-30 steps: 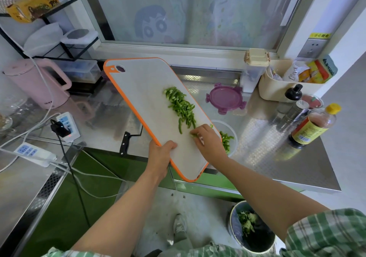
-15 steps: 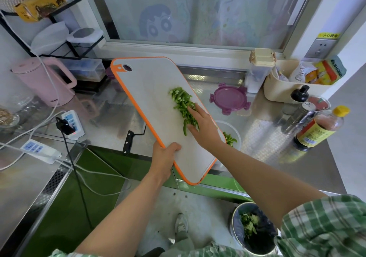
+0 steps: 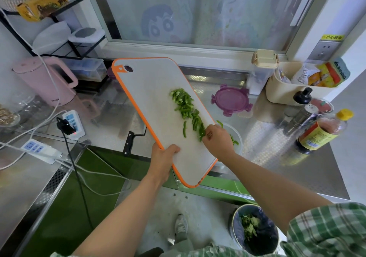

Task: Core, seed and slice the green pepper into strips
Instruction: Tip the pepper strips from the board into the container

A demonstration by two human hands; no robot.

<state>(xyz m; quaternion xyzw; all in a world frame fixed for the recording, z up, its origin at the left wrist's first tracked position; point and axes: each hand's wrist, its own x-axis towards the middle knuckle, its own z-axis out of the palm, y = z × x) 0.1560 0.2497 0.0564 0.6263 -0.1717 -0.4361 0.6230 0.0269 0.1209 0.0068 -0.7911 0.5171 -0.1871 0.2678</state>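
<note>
A white cutting board (image 3: 156, 90) with an orange rim is tilted up over the steel counter. My left hand (image 3: 163, 156) grips its near left edge. A trail of green pepper strips (image 3: 185, 106) lies along the board's right side. My right hand (image 3: 216, 138) rests at the board's right edge, fingers curled against the lowest strips. Just beyond that edge sits a clear bowl (image 3: 237, 138) with a few pepper strips in it, partly hidden by my right hand.
A black-handled knife (image 3: 129, 142) lies on the counter under the board's left side. A purple lid (image 3: 230, 100), sauce bottle (image 3: 320, 132), shakers and a beige bin stand to the right. A pink kettle (image 3: 45, 80) and power strips are left. A waste bin (image 3: 255, 230) sits on the floor.
My right hand slid up to the pepper pile, then back down toward the board's right edge, dragging strips along. The board stays tilted in my left hand.
</note>
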